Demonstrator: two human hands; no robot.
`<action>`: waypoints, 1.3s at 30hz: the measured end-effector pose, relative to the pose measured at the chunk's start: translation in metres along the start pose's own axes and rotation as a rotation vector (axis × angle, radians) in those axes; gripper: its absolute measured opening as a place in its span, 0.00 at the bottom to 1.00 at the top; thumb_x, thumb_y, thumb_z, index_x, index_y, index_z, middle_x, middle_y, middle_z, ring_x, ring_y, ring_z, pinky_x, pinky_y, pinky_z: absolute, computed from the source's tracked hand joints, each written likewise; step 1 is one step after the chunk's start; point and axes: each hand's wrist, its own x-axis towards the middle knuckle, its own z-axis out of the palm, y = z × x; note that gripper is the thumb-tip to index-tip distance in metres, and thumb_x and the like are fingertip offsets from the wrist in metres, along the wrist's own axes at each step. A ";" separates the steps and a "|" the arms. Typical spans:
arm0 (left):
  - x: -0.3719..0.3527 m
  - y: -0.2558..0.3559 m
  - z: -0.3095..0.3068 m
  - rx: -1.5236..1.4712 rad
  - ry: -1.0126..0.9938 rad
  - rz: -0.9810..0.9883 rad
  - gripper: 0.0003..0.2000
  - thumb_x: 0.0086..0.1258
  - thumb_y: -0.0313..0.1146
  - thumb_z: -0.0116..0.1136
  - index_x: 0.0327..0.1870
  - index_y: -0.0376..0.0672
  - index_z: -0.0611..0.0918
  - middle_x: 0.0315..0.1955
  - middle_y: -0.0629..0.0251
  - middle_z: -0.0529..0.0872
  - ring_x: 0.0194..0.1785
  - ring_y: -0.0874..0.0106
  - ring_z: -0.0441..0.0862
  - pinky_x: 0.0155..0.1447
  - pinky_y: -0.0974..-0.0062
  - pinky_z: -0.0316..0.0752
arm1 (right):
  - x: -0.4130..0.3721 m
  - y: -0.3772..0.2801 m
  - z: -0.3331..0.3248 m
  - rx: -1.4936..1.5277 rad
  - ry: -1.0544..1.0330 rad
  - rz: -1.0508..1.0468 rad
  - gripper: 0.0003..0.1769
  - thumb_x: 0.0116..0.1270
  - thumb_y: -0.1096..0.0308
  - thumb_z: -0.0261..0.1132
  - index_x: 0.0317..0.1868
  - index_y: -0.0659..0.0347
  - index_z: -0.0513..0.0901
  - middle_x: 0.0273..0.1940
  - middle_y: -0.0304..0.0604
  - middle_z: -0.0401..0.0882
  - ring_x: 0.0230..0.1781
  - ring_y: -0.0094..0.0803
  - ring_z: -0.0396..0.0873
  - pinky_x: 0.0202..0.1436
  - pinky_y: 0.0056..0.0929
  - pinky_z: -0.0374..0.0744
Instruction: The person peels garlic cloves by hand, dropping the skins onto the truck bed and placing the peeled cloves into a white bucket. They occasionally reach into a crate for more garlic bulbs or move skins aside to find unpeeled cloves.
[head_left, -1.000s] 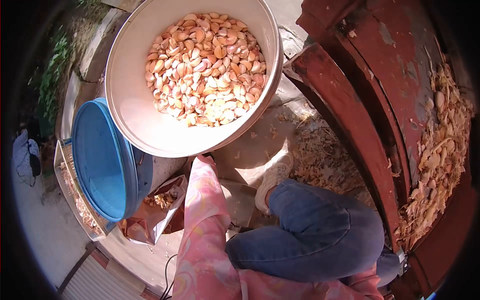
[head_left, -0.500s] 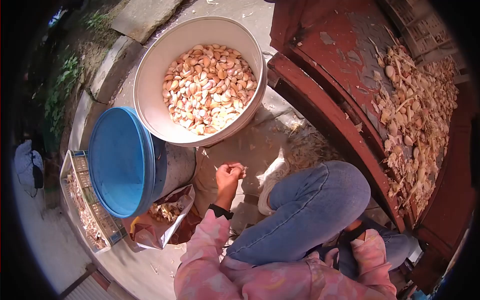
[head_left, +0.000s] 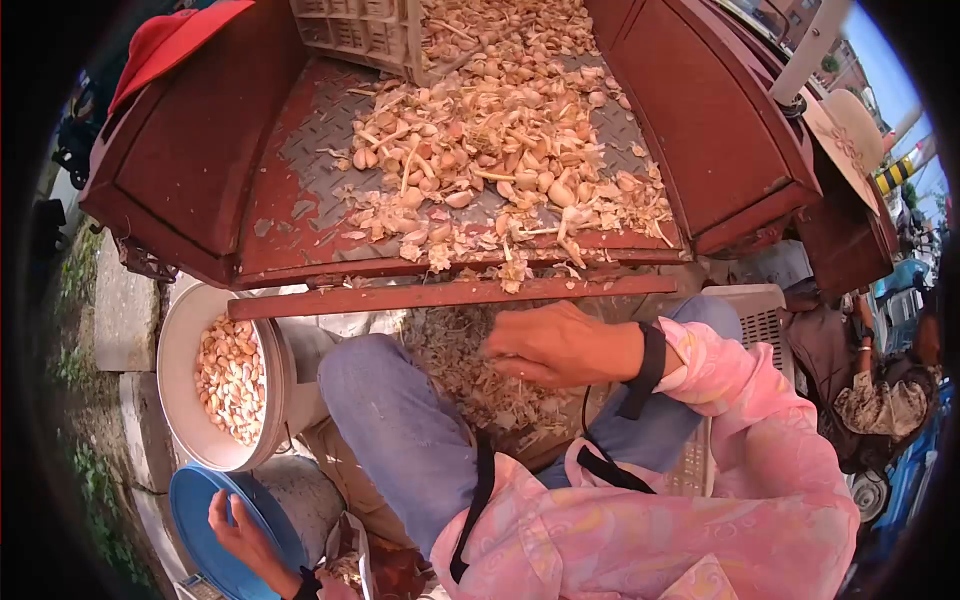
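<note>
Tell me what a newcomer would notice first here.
Probably the heap of garlic, spread over the red metal bed at the top. Next, the white bucket of loose cloves at left. The right hand shows against scattered husks near the centre, the left hand against the blue bucket, lower left.

On the red metal bed [head_left: 318,150] (its paint flaked in places) garlic [head_left: 525,130] lies heaped with stalks [head_left: 493,176] and papery husks [head_left: 635,208], a crate [head_left: 365,35] beside it.
</note>
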 end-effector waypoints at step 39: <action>-0.024 0.360 0.285 -0.057 -0.843 0.869 0.12 0.51 0.29 0.59 0.36 0.33 0.78 0.27 0.46 0.80 0.35 0.51 0.78 0.39 0.61 0.72 | -0.007 0.102 -0.056 -0.180 0.573 0.305 0.09 0.57 0.67 0.58 0.36 0.63 0.75 0.33 0.49 0.76 0.36 0.48 0.75 0.38 0.43 0.73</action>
